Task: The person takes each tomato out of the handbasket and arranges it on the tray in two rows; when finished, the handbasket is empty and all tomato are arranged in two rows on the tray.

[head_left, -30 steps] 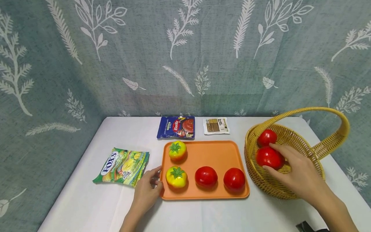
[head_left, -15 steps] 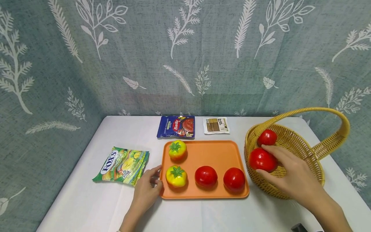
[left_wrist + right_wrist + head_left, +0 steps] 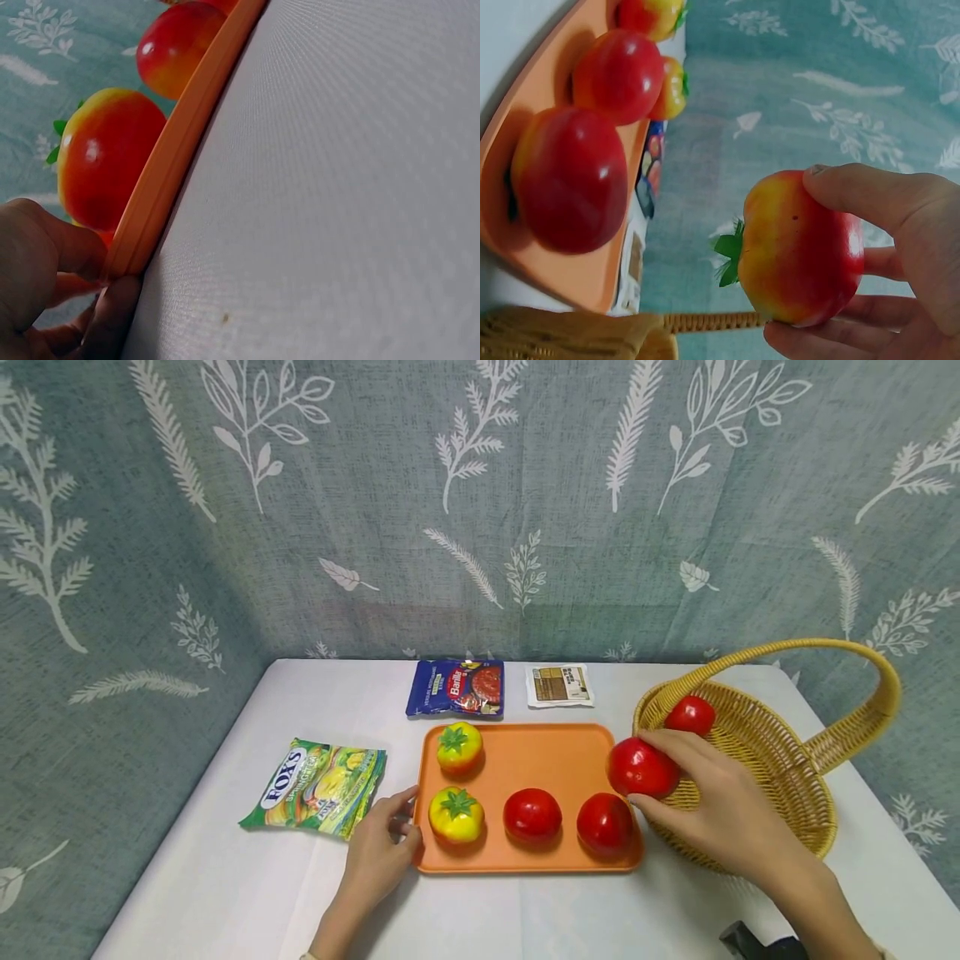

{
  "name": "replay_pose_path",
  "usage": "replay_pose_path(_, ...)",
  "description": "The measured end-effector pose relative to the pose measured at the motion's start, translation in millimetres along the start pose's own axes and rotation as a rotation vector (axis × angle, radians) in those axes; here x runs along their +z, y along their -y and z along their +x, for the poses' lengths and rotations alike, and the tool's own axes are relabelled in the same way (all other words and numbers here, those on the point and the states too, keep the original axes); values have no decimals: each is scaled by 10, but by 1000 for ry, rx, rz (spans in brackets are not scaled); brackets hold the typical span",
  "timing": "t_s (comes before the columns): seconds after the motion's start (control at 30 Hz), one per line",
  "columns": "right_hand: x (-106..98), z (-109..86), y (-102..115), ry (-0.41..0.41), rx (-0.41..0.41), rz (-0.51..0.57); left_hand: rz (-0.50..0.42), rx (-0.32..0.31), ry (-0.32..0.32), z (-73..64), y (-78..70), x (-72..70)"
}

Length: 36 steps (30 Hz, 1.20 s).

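Note:
My right hand [image 3: 723,806] grips a glossy red tomato [image 3: 642,767] between thumb and fingers, over the gap between tray and basket. In the right wrist view this tomato [image 3: 799,247] shows yellow patches and a green leafy top. My left hand [image 3: 381,842] pinches the left edge of the orange tray [image 3: 547,752]; the left wrist view shows thumb and fingers at the tray's corner [image 3: 131,259]. On the tray lie two tomatoes with green tops up, one yellow tomato [image 3: 457,816] in front of another [image 3: 460,748], and two red ones, a middle tomato [image 3: 532,816] and a right tomato [image 3: 605,825].
A wicker basket [image 3: 780,760] with a tall handle stands at the right, one red tomato [image 3: 691,715] inside. Behind the tray lie a blue Barilla pouch [image 3: 456,688] and a small white-brown packet [image 3: 560,685]. A green Fox's candy bag [image 3: 318,788] lies left.
My right hand has lifted the red tomato out of the basket and carried it left, to the tray's right edge. The left hand has stayed on the tray.

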State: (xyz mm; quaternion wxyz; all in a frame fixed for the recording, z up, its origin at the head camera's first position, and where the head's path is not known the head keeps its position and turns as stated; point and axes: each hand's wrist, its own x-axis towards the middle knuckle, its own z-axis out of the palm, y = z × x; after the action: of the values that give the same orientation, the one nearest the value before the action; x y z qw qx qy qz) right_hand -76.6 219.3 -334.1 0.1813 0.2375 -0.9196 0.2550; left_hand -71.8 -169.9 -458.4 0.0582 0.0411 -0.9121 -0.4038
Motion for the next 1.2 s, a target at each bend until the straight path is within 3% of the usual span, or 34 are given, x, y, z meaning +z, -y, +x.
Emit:
replay_pose_path(0.37, 159, 136, 140, 71, -12, 63, -6, -7, 2, -1, -8, 14)
replay_pose_path(0.63, 309, 269, 208, 138, 4, 117, -18, 26, -7, 5, 15, 7)
replay_pose_path(1.2, 613, 543, 343, 209, 22, 148, 5, 19, 21, -4, -2, -6)
